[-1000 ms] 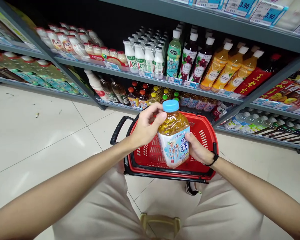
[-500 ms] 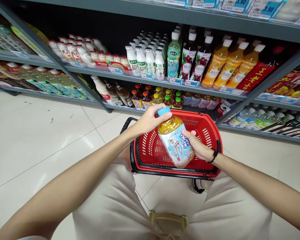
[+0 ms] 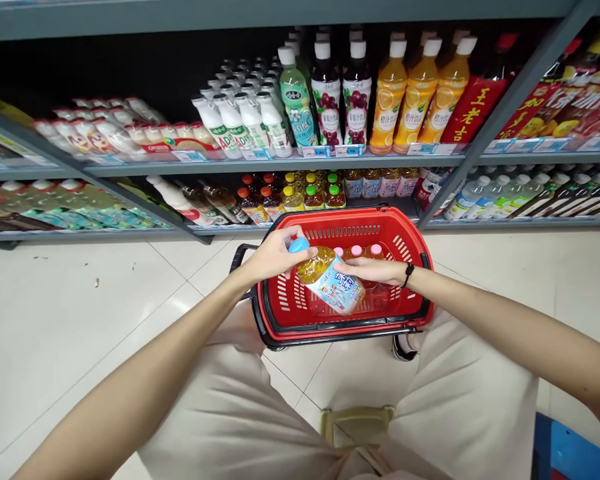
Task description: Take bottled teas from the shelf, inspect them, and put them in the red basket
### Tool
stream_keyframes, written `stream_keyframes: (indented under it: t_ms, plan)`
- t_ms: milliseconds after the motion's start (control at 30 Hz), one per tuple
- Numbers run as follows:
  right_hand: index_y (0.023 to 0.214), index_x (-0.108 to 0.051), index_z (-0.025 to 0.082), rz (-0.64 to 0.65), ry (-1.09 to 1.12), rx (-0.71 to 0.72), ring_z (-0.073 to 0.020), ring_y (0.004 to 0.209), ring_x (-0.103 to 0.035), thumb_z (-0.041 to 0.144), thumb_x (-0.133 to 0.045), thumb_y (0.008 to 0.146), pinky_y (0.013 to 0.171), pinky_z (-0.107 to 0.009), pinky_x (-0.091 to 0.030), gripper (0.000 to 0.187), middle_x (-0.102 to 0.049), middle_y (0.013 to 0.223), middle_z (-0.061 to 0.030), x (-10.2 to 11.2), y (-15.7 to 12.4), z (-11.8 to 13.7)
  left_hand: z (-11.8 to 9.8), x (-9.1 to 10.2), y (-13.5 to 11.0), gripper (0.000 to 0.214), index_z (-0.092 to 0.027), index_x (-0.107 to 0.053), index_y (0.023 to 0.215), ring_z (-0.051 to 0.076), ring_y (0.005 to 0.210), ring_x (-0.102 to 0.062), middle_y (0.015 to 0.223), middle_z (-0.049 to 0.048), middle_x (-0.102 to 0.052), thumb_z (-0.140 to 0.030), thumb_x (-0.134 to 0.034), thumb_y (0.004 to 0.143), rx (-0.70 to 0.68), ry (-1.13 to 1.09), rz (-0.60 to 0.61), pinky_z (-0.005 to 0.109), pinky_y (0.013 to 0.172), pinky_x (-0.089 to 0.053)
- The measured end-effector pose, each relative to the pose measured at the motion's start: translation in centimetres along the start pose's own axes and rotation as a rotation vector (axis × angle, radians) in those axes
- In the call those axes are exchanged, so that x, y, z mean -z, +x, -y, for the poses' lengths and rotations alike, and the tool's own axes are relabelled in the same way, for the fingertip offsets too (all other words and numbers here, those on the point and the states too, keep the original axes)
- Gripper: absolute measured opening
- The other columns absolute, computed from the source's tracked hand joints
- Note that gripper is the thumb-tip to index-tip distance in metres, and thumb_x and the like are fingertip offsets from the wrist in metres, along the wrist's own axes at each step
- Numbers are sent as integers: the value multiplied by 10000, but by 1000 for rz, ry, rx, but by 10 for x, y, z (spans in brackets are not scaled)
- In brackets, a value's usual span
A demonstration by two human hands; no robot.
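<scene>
Both of my hands hold one large drink bottle (image 3: pixel 333 283) with a blue cap, amber liquid and a light blue label. My left hand (image 3: pixel 276 253) is closed around its neck and cap. At the label side, my right hand (image 3: pixel 370 270) grips the body, a black band at the wrist. The bottle is tilted, cap to the left, over the inside of a red shopping basket (image 3: pixel 280 230). Behind my right hand, pink-capped bottles (image 3: pixel 375 252) stand in the basket, partly hidden.
Shelves (image 3: pixel 300 162) of drinks run across the front. Small bottles with coloured caps (image 3: pixel 310 193) fill the lower level behind the basket. A stool (image 3: pixel 357 415) shows between my legs, and a blue object (image 3: pixel 575 450) lies at lower right. Tiled floor (image 3: pixel 105 320) extends left.
The bottle has moved lower into the basket and tipped closer to horizontal, both hands still on it. The view has shifted, and more pink-capped bottles show.
</scene>
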State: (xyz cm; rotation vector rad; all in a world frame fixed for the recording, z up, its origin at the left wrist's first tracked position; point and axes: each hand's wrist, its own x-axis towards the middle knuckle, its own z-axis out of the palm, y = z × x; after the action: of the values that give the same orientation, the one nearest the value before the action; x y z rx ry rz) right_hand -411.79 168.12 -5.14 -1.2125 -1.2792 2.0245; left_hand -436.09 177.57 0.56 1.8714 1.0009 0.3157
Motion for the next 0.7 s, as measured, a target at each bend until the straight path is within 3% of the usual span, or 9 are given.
stream_keyframes:
  t_ms: [100, 167, 233, 300, 367, 467, 567, 700]
  plan:
    - [1271, -663, 114, -89, -191, -184, -223, 1079, -754, 625, -637, 1014, 954, -350, -639, 572, -758, 1254, -192, 4, -8, 19, -1, -12, 5, 415, -221, -487, 794, 123, 494, -514, 605, -45, -573, -471, -812, 727, 11, 221, -80, 243, 470, -373]
    - [1297, -649, 77, -72, -510, -311, -233, 954, -780, 561, -490, 1094, 843, -338, -651, 549, -784, 1124, -207, 5, -16, 33, 6, -21, 13, 381, -222, -497, 782, 147, 562, -560, 627, -25, -606, -448, -797, 715, 18, 438, -106, 267, 538, -388]
    - [1246, -705, 43, -43, -951, -394, -302, 1038, -779, 467, -461, 1108, 917, -396, -626, 509, -774, 1141, -246, 6, -26, 43, 20, -28, 23, 363, -226, -515, 815, 189, 646, -634, 670, -1, -651, -441, -789, 714, 79, 628, -63, 289, 598, -410]
    - [1210, -748, 0, -63, -1214, -447, -418, 1234, -706, 363, -552, 1062, 1039, -502, -560, 439, -716, 1274, -316, 6, -35, 49, 39, -32, 35, 373, -221, -550, 884, 239, 743, -704, 728, 32, -699, -459, -791, 727, 193, 737, -10, 300, 640, -439]
    - [1243, -752, -18, -58, -1252, -471, -455, 1321, -648, 319, -602, 1028, 1086, -520, -520, 428, -676, 1352, -331, 6, -41, 52, 58, -35, 47, 362, -202, -595, 943, 264, 761, -741, 710, 51, -713, -454, -781, 761, 276, 752, 47, 297, 668, -478]
    - [1281, -758, 28, -8, -1241, -451, -383, 1248, -704, 436, -531, 1069, 1015, -411, -549, 513, -726, 1306, -257, 10, -45, 54, 83, -45, 60, 249, -182, -650, 845, 237, 673, -753, 620, 52, -702, -415, -737, 843, 410, 703, 198, 259, 665, -532]
    - [1272, -759, 24, -4, -1249, -427, -359, 1170, -733, 466, -466, 1086, 952, -382, -550, 562, -755, 1219, -239, 16, -44, 55, 102, -61, 70, 364, -178, -644, 651, 200, 661, -762, 671, 75, -742, -409, -676, 931, 531, 645, 338, 214, 621, -542]
    - [1237, -770, 1, 12, -1267, -427, -373, 1133, -732, 439, -462, 1079, 929, -410, -549, 558, -756, 1188, -254, 21, -40, 58, 119, -88, 82, 446, -158, -650, 586, 187, 695, -765, 750, 93, -767, -412, -687, 950, 616, 639, 381, 210, 614, -552]
